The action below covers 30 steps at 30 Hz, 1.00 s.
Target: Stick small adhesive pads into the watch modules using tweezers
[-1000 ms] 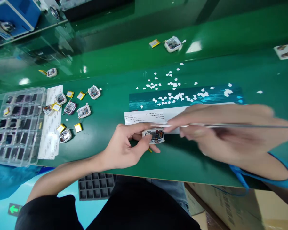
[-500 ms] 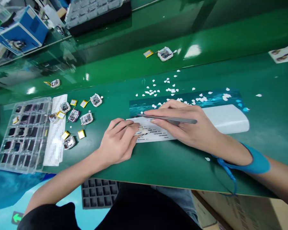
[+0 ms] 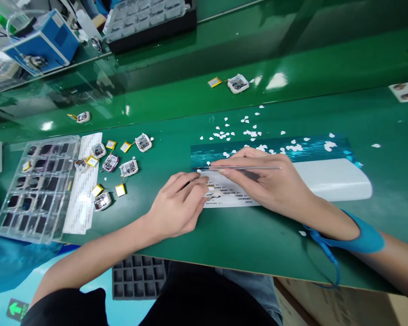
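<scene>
My right hand [image 3: 270,181] pinches a pair of metal tweezers [image 3: 268,168], now seen nearly edge-on, their tips pointing left just above my left fingers. With fingers curled, my left hand [image 3: 178,206] grips a small white electronic device [image 3: 213,192], most of it hidden behind the fingers. Under both hands lies a white sheet of printed labels [image 3: 241,200], its right end curling into a smooth white roll [image 3: 336,181]. Beyond it stretches a shiny blue-green strip [image 3: 200,156]. Small white round stickers with tabs [image 3: 251,133] lie scattered on and behind the strip.
Several opened watch-like devices [image 3: 128,168] with yellow-edged batteries [image 3: 120,189] lie at left, near a clear compartment tray [image 3: 59,226]. Another such device [image 3: 238,83] is at the back. A blue wrist strap [image 3: 363,237] with a cord circles my right wrist.
The view has shifted slightly, so the bench items appear a little further right. The tweezers have rolled from showing their flat side to a thin edge. Both hands keep their hold.
</scene>
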Each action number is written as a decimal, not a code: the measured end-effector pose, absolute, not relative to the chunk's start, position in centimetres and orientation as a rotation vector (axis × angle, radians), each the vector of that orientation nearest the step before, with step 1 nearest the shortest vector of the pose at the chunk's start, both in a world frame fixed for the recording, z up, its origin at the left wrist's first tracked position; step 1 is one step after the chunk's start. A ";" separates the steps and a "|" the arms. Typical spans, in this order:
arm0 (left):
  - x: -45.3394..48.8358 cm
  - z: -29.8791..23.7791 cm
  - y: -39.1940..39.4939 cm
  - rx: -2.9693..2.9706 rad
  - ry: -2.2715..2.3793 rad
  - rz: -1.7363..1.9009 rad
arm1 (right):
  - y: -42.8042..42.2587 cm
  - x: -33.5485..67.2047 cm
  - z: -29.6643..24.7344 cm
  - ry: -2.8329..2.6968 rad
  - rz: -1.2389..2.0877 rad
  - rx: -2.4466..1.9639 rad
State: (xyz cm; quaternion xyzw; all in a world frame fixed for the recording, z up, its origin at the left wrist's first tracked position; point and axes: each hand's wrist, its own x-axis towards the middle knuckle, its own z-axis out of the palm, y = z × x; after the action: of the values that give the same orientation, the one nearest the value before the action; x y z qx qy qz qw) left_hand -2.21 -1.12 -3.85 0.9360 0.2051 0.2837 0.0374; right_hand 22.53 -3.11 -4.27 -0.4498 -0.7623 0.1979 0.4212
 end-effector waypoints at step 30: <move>-2.5 -3.7 -0.6 2.917 0.703 0.977 | -2.7 22.9 -3.9 -1.977 0.446 -1.156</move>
State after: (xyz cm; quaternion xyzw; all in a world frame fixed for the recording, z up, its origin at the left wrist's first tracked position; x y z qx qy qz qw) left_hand -2.53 -0.61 -3.68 0.9244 0.2228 0.3096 -0.0071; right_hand 22.87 -2.69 -3.88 -0.4555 -0.7791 0.1756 0.3934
